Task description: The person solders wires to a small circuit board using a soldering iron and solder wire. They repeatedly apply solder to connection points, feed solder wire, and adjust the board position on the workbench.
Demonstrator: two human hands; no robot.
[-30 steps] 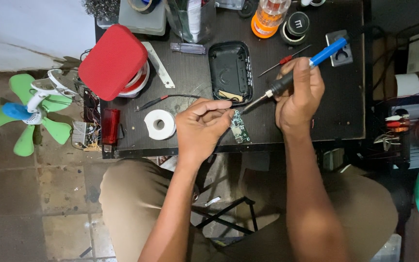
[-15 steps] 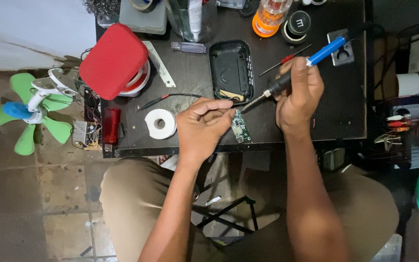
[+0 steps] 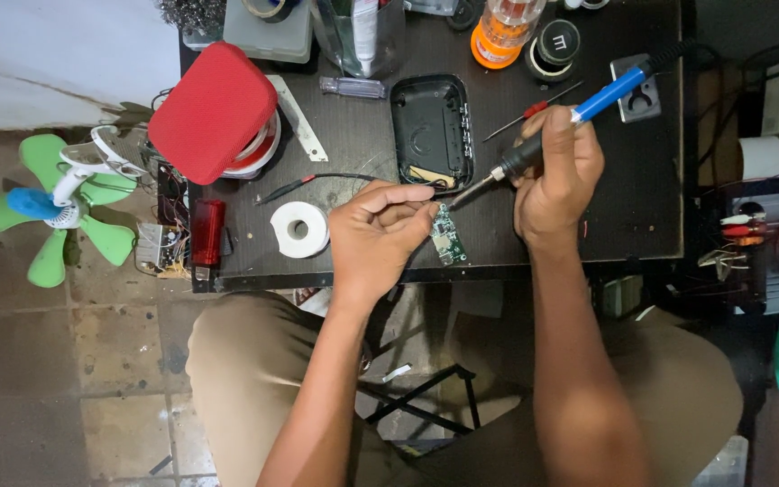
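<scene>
Around the circuit board (image 3: pixel 446 236) you have a black open casing (image 3: pixel 432 131) just behind it and a white tape roll (image 3: pixel 299 228) to its left. The board is small, green, lying at the table's (image 3: pixel 353 153) front edge. Your left hand (image 3: pixel 379 236) pinches something thin against it; your right hand (image 3: pixel 556 176) grips a blue-handled soldering iron (image 3: pixel 570 122), tip touching the board.

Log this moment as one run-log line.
left hand: pinching green circuit board | right hand: gripping blue soldering iron, tip at board | black casing: open on table
</scene>
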